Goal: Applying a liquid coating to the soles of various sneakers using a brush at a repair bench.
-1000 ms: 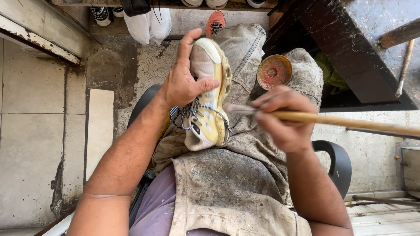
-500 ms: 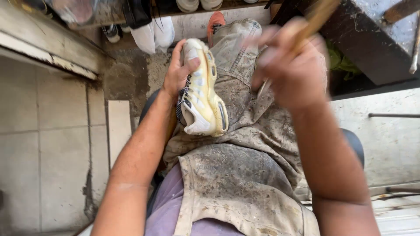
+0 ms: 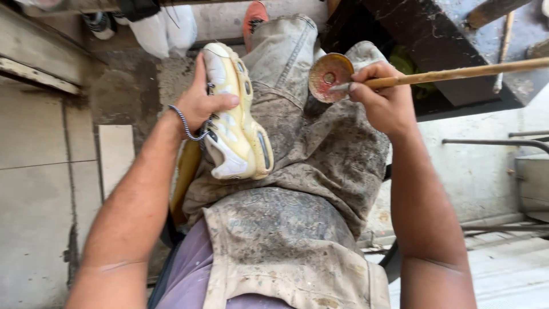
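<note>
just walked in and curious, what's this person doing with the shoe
A seated person in a stained apron holds a pale yellow shoe on the lap with the left hand, sole side turned right. The right hand grips a long wooden stick, its tip dipped at a small round tin resting on the knee. A lace loops over the left wrist. The stick is not touching the shoe.

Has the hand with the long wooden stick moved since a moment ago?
Yes. The right hand has come away from the yellow shoe, toward the person's right, and now holds the stick's tip at the small round tin on the knee.
</note>
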